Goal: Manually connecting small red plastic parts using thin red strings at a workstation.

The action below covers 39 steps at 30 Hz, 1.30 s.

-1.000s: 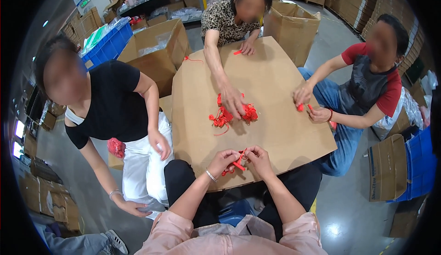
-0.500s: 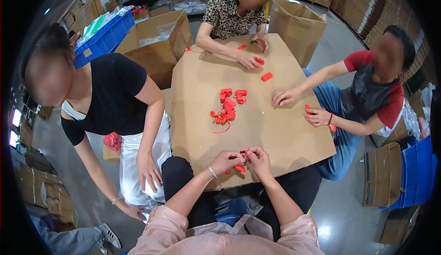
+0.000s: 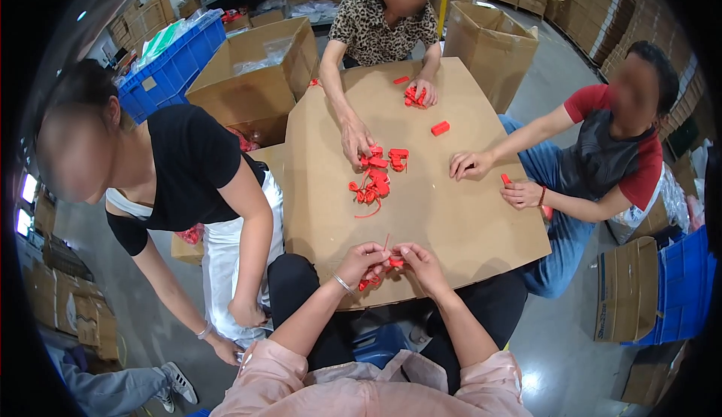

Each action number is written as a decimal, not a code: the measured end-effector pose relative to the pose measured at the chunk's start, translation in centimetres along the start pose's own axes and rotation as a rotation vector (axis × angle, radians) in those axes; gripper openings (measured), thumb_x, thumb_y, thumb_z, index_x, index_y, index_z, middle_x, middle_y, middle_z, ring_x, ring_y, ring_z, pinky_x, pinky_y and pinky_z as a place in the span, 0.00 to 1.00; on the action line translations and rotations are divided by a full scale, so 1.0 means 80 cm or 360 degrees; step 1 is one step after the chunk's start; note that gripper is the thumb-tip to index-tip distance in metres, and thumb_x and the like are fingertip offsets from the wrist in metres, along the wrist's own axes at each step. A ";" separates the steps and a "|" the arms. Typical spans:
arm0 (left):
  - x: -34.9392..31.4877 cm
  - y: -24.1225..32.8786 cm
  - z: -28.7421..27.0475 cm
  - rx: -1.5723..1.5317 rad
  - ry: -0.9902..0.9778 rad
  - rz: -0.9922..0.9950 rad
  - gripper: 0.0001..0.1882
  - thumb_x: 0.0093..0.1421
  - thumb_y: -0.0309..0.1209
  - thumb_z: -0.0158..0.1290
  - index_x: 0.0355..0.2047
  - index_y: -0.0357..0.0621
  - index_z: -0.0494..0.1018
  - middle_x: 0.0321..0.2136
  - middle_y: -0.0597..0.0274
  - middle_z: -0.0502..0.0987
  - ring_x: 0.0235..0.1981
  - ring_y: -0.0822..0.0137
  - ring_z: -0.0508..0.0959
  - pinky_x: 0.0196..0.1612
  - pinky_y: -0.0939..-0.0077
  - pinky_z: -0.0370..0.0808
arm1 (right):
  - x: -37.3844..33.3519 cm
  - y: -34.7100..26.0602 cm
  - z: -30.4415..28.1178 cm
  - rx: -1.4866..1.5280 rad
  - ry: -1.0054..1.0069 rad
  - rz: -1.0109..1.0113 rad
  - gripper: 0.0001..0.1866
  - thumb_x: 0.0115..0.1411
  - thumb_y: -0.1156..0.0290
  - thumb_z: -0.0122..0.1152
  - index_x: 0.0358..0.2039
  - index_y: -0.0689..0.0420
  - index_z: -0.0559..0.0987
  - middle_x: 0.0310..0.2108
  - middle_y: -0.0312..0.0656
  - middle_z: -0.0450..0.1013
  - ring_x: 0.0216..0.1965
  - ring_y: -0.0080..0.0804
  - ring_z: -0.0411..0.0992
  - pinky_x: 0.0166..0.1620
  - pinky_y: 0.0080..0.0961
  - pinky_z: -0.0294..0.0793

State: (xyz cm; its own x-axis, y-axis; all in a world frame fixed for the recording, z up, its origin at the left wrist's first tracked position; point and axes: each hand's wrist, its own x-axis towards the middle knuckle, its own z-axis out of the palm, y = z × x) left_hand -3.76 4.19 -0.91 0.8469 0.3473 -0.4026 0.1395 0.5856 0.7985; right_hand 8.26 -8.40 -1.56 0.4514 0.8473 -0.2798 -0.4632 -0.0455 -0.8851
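Note:
At the near edge of the cardboard tabletop, both my hands are closed in pinches close together. My left hand (image 3: 364,262), with a bracelet at its wrist, grips a thin red cord (image 3: 387,241) whose end sticks up above the fingertips. Between the hands is a small red block-like piece (image 3: 395,262), with my right hand (image 3: 423,268) pinching its right end. Looped red cord (image 3: 368,284) hangs beneath my left fingers. Fingers partly hide the piece, so its exact kind cannot be made out. Farther up lies a pile of red corded pieces (image 3: 372,185).
A co-worker's hand (image 3: 356,142) reaches to the pile from the far side; their other hand covers more red pieces (image 3: 414,98). A person at right holds a red piece (image 3: 505,179). One block (image 3: 440,128) lies alone. Another person sits at left. Cardboard boxes (image 3: 489,48) stand around.
The cord end now stands up above my left fingers, and my hands have shifted slightly. The far co-worker's one hand has moved to the pile, the other onto pieces at the far edge.

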 end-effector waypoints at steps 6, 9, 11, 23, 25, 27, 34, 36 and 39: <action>-0.002 0.003 -0.005 -0.0179 0.0018 0.0023 0.08 0.57 0.31 0.48 0.30 0.38 0.69 0.20 0.65 0.72 0.15 0.81 0.66 0.12 0.91 0.57 | -0.005 -0.003 0.000 0.0386 -0.0280 0.0232 0.11 0.59 0.71 0.48 0.41 0.61 0.71 0.34 0.38 0.71 0.31 0.21 0.70 0.35 0.17 0.70; -0.001 0.002 -0.009 -0.0192 0.0041 0.0010 0.09 0.57 0.32 0.48 0.31 0.38 0.69 0.20 0.65 0.71 0.15 0.81 0.66 0.12 0.90 0.57 | -0.006 0.001 -0.006 0.0137 -0.0288 0.0031 0.09 0.57 0.73 0.51 0.38 0.61 0.73 0.33 0.36 0.70 0.31 0.22 0.70 0.36 0.16 0.69; 0.000 0.002 -0.015 -0.0148 0.0030 -0.0025 0.08 0.57 0.31 0.48 0.31 0.38 0.69 0.21 0.65 0.72 0.16 0.81 0.67 0.14 0.90 0.60 | -0.002 0.005 -0.012 -0.0126 -0.0240 -0.0133 0.08 0.56 0.75 0.52 0.36 0.60 0.74 0.33 0.35 0.70 0.32 0.22 0.70 0.37 0.15 0.69; -0.018 -0.002 0.014 -0.0060 -0.0312 -0.0046 0.11 0.58 0.31 0.47 0.38 0.37 0.68 0.29 0.61 0.74 0.27 0.73 0.73 0.35 0.79 0.71 | 0.006 0.006 -0.021 -0.0792 0.0365 -0.0450 0.06 0.56 0.73 0.51 0.32 0.62 0.72 0.28 0.42 0.69 0.26 0.30 0.69 0.31 0.22 0.70; -0.021 -0.002 0.017 -0.0405 -0.0355 -0.0084 0.11 0.58 0.29 0.46 0.40 0.35 0.68 0.31 0.59 0.74 0.28 0.71 0.73 0.36 0.77 0.72 | 0.007 0.005 -0.018 -0.0148 0.0280 -0.0136 0.06 0.57 0.74 0.49 0.33 0.63 0.72 0.28 0.41 0.70 0.25 0.27 0.69 0.30 0.20 0.70; -0.019 -0.005 0.009 -0.0336 -0.0305 -0.0034 0.11 0.58 0.28 0.46 0.40 0.34 0.68 0.31 0.58 0.74 0.28 0.71 0.73 0.36 0.77 0.72 | 0.001 -0.005 -0.018 0.0673 0.0006 -0.0016 0.09 0.59 0.72 0.48 0.37 0.64 0.70 0.28 0.40 0.71 0.25 0.22 0.67 0.30 0.16 0.69; -0.014 0.004 0.009 0.0008 0.0114 0.0137 0.11 0.55 0.23 0.49 0.38 0.32 0.69 0.29 0.58 0.75 0.27 0.73 0.74 0.33 0.80 0.73 | -0.009 -0.027 -0.020 -0.0515 -0.0208 -0.0448 0.08 0.59 0.74 0.47 0.36 0.62 0.73 0.26 0.36 0.67 0.25 0.22 0.66 0.32 0.17 0.67; -0.011 -0.001 0.019 0.0161 0.0202 0.0195 0.10 0.55 0.24 0.50 0.38 0.32 0.70 0.29 0.59 0.75 0.27 0.74 0.73 0.32 0.82 0.72 | -0.014 -0.028 -0.014 -0.1382 0.0043 -0.1043 0.07 0.58 0.74 0.47 0.34 0.61 0.74 0.25 0.36 0.66 0.26 0.22 0.66 0.33 0.17 0.67; -0.004 -0.018 0.033 0.0255 0.0137 0.0312 0.09 0.55 0.24 0.50 0.36 0.34 0.71 0.27 0.63 0.75 0.25 0.77 0.72 0.30 0.85 0.71 | -0.009 -0.017 -0.011 -0.1389 0.0235 -0.1077 0.08 0.58 0.74 0.48 0.34 0.63 0.73 0.27 0.38 0.67 0.26 0.22 0.67 0.32 0.17 0.68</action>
State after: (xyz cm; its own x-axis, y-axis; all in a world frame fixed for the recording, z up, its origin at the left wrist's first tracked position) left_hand -2.86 1.30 -0.79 0.8199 0.5077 -0.2645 0.0623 0.3800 0.9229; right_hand 9.24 -9.39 -0.46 0.5211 0.7696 0.3691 0.5816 -0.0036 -0.8135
